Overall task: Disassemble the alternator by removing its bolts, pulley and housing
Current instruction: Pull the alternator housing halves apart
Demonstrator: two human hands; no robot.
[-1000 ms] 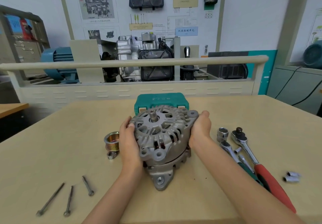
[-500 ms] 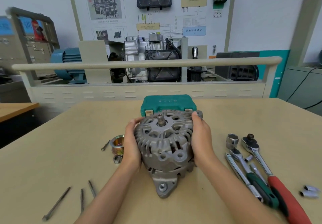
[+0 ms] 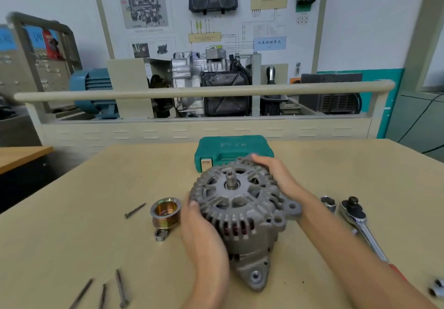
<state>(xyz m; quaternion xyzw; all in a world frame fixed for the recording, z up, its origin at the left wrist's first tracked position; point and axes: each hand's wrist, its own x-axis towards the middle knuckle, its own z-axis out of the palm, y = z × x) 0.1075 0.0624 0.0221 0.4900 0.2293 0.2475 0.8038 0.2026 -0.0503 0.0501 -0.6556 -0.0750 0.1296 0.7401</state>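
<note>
A grey cast-metal alternator (image 3: 240,212) with a finned, slotted housing stands near the middle of the pale beige wooden table (image 3: 72,236), its bare threaded shaft (image 3: 231,180) pointing up and slightly away. The left hand (image 3: 199,227) grips the housing at its 9 o'clock side, thumb on the upper rim and palm against the wall; the fingers behind are hidden. The right hand (image 3: 276,173) lies curled over the rim from 12 to 2 o'clock, fingertips on the fins at the far edge.

At 9 o'clock from the alternator, just beside the left hand, stands a brass-coloured grooved pulley (image 3: 165,212), with a small steel nut (image 3: 160,234) touching its near side. A single long dark bolt (image 3: 135,210) lies further out at 9 o'clock. Three more long steel bolts (image 3: 103,292) lie at 7 o'clock, near the table's front edge.

At 12 o'clock, right behind the alternator, sits a closed teal plastic tool case (image 3: 234,147). At 3 o'clock lie a chrome socket (image 3: 328,203) and a chrome ratchet wrench (image 3: 358,219), its red grip partly hidden by the right forearm. Two small chrome sockets (image 3: 437,287), blurred, lie at 4 o'clock by the picture's edge.
</note>
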